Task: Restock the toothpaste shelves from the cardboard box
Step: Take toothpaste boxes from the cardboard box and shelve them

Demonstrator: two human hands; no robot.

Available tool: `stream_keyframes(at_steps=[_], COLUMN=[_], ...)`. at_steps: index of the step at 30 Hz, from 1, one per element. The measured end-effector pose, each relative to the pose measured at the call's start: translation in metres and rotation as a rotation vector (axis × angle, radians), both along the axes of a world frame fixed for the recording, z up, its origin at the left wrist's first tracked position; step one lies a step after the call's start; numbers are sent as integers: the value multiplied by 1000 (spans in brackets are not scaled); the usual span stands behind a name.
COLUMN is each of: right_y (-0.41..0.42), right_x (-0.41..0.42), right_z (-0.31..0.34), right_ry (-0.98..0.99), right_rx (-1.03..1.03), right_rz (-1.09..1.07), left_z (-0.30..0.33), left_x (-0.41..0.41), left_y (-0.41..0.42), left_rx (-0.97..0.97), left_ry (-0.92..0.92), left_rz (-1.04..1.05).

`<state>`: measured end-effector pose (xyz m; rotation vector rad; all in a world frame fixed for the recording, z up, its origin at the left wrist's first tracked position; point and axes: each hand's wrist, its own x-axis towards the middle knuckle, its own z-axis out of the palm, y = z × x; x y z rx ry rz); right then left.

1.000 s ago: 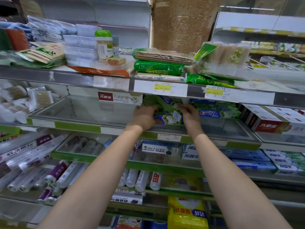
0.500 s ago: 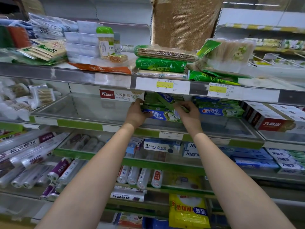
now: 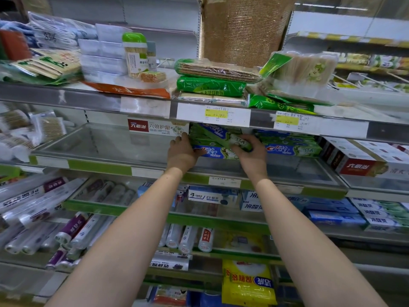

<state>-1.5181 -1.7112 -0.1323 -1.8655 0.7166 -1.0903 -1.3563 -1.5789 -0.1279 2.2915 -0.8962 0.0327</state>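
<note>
A stack of green and blue Crest toothpaste boxes [image 3: 215, 138] lies on the clear-fronted middle shelf [image 3: 106, 167], under the price strip. My left hand [image 3: 182, 152] grips the left end of the stack, fingers curled under the lowest box. My right hand [image 3: 251, 152] grips the stack's right end; the top box there lies skewed across the others. More Crest boxes [image 3: 292, 147] lie just right of the stack. The cardboard box is not in view.
A white and red toothpaste box [image 3: 158, 127] stands left of the stack. Red and white boxes [image 3: 363, 160] fill the shelf's right end. Toothpick and chopstick packs [image 3: 210, 86] crowd the shelf above. Toothpaste and cling-film rolls [image 3: 73, 233] fill the lower shelves.
Both hands have pushed the Crest stack up and further back onto the shelf, and my left hand has slid to the stack's left end.
</note>
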Motion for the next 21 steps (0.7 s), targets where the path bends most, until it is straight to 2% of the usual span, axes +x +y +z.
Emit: stream_keyframes(at_steps=[6,10,15,18,21], right_y=[0,3,5,4,7], right_x=[-4,-3,2,2,-1], right_z=[4,3,2,0,1], right_ry=[43,47,172,171,185], right_rx=[-15,-63,-111,-110,-113], right_rz=[67,-7,-125,-181,-194], left_z=[-1,-1,-3,0,-1], left_x=[-4,5,11,9,11], left_y=[2,3,11,16,19], left_rx=[34,-57,-237,-279,-413], left_ry=[-70,65,266,285,324], left_rz=[51,31,-27,-31,9])
